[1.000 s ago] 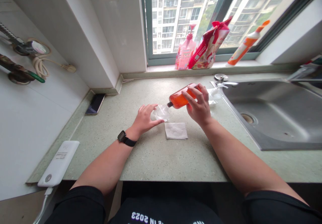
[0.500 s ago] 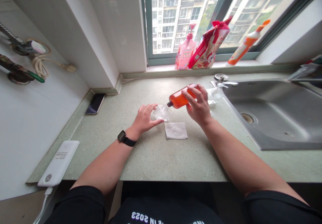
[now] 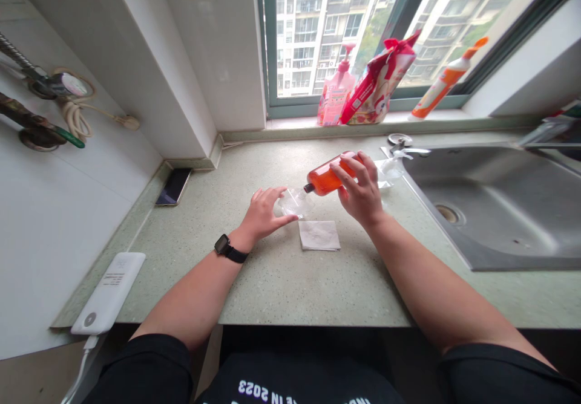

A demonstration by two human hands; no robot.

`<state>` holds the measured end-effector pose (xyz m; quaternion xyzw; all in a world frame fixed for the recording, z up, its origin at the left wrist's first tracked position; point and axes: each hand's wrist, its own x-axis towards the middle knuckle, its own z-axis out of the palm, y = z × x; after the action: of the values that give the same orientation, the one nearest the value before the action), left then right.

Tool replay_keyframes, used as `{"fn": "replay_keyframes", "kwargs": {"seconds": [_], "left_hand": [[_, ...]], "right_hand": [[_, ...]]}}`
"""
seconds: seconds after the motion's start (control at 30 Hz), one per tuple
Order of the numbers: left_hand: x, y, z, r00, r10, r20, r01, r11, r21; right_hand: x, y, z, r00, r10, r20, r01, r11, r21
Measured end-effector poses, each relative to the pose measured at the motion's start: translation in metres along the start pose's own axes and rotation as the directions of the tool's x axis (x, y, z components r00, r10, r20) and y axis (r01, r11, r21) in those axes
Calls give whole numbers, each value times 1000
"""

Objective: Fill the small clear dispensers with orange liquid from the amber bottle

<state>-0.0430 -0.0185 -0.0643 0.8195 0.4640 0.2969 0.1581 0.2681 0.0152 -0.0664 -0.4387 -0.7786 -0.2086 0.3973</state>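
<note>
My right hand (image 3: 361, 191) grips an orange-red bottle (image 3: 327, 176), tilted with its dark, narrow neck pointing down and left. Just left of that neck is a small clear plastic container (image 3: 294, 202). My left hand (image 3: 267, 211) curves round the container's left side, thumb in front and fingers behind, holding it on the counter. A folded white tissue (image 3: 319, 235) lies just in front of the container. Behind my right hand a white pump head (image 3: 394, 163) shows in part. Whether liquid is flowing is too small to tell.
A steel sink (image 3: 499, 210) takes up the right side. On the windowsill stand a pink pump bottle (image 3: 336, 95), a red bag (image 3: 381, 80) and an orange-white bottle (image 3: 445, 82). At left lie a phone (image 3: 173, 187) and a white power bank (image 3: 109, 292) with a cable.
Both hands, the bottle and the container keep nearly the same pose. The whole view has shifted very slightly.
</note>
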Motion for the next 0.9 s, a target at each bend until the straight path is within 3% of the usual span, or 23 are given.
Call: {"fn": "replay_keyframes", "kwargs": {"seconds": [0.9], "left_hand": [[1,3,1,1000,-8,-11,8,998,-58]], "right_hand": [[6,-1,-5,986,-127,-110,122,991,-53]]}}
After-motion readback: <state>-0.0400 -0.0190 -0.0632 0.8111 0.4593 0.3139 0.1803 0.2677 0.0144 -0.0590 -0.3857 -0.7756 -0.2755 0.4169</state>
